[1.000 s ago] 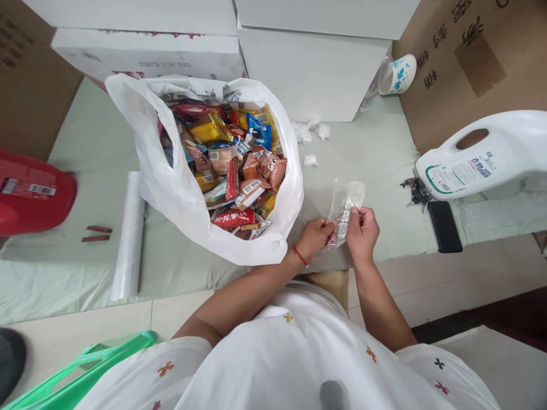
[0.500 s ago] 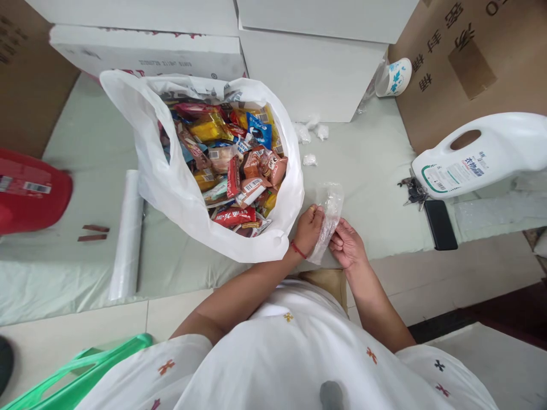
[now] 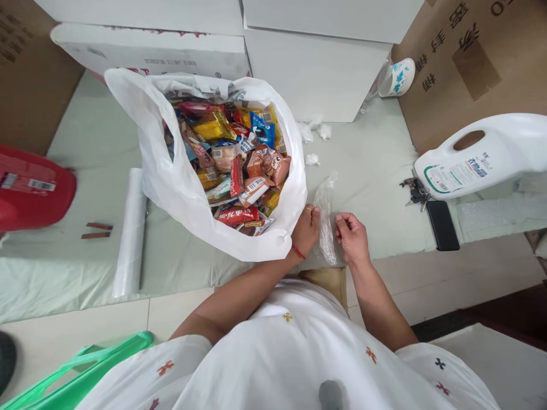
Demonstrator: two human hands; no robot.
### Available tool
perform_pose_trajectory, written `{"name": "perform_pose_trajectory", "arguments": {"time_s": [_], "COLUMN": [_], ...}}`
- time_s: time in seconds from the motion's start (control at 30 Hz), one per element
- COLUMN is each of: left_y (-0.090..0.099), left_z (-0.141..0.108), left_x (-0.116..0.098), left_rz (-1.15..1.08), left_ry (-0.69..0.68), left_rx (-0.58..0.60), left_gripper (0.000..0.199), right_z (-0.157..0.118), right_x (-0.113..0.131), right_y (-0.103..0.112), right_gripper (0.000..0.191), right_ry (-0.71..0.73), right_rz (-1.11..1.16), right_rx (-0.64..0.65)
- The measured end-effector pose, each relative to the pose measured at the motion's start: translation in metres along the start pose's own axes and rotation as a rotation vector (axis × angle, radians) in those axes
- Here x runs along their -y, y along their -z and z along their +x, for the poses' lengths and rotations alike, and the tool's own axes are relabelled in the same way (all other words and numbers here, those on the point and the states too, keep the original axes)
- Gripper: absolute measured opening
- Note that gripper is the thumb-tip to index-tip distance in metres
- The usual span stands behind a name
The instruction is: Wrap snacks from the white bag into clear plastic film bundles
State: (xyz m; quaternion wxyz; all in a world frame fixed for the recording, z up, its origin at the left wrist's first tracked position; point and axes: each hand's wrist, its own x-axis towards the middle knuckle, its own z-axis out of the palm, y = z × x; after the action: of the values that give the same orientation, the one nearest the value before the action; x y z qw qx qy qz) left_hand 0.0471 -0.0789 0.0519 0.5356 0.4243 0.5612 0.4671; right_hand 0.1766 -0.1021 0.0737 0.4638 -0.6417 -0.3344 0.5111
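A crumpled clear plastic bag (image 3: 327,225) stretches upright between my two hands at the front edge of the table. My left hand (image 3: 306,230), with a red cord on the wrist, is closed at the bag's left side. On the other side, my right hand (image 3: 352,238) pinches its fingers at the bag's right edge; the exact contact is hard to see. Just left of my left hand stands a big white plastic bag (image 3: 288,222), its mouth wide, full of wrapped snacks (image 3: 239,165). Small knotted white bundles (image 3: 312,159) lie beyond my hands.
White boxes (image 3: 311,74) line the back. To the right are a laundry detergent bottle (image 3: 478,154), keys (image 3: 414,191), a black phone (image 3: 443,225) and a paper cup (image 3: 397,78). A plastic roll (image 3: 129,239), brown strips (image 3: 98,230) and a red container (image 3: 36,188) sit left.
My right hand has shifted slightly right and its fingers have curled in more. The clear bag has become narrower and more bunched between my hands. My view has moved slightly.
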Motion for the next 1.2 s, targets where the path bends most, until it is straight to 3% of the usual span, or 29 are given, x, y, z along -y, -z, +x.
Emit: {"name": "perform_pose_trajectory", "arguments": {"time_s": [0.13, 0.37, 0.43, 0.57, 0.7, 0.77, 0.9, 0.97, 1.03, 1.2], "left_y": [-0.004, -0.004, -0.005, -0.006, -0.004, -0.003, -0.004, -0.005, -0.004, 0.001], "left_z": [-0.003, -0.001, -0.002, -0.002, 0.0, 0.0, -0.002, -0.003, -0.004, -0.002], "left_x": [0.0, -0.001, -0.002, -0.002, 0.001, 0.001, -0.001, -0.002, -0.003, 0.002], "left_rz": [0.202, 0.261, 0.319, 0.492, 0.52, 0.512, 0.509, 0.521, 0.525, 0.504], "left_ry": [-0.044, -0.053, -0.062, -0.082, -0.164, -0.186, -0.147, -0.118, -0.112, -0.192], "left_rx": [-0.005, -0.015, -0.011, 0.01, -0.005, -0.006, 0.012, 0.027, 0.031, 0.006], "left_gripper": [0.023, 0.03, 0.029, 0.024, 0.029, 0.03, 0.027, 0.024, 0.025, 0.029], "right_z": [-0.012, -0.021, -0.02, -0.018, -0.011, -0.007, -0.006, -0.008, -0.009, -0.004], "right_x": [-0.001, -0.001, -0.001, 0.0, 0.0, 0.0, -0.002, -0.003, -0.004, -0.004], "right_y": [-0.01, -0.018, -0.017, -0.011, 0.003, 0.007, -0.003, -0.011, -0.015, 0.002], "right_gripper": [0.038, 0.035, 0.03, 0.029, 0.031, 0.035, 0.043, 0.041, 0.036, 0.03], "right_ry": [0.097, 0.327, 0.351, 0.301, 0.273, 0.193, -0.009, 0.016, 0.102, 0.135], "right_rz": [-0.134, -0.36, -0.371, -0.348, -0.334, -0.253, -0.109, -0.12, -0.156, -0.207], "right_rx": [0.102, -0.086, -0.058, 0.024, -0.071, -0.083, 0.096, 0.154, 0.128, 0.075]}}
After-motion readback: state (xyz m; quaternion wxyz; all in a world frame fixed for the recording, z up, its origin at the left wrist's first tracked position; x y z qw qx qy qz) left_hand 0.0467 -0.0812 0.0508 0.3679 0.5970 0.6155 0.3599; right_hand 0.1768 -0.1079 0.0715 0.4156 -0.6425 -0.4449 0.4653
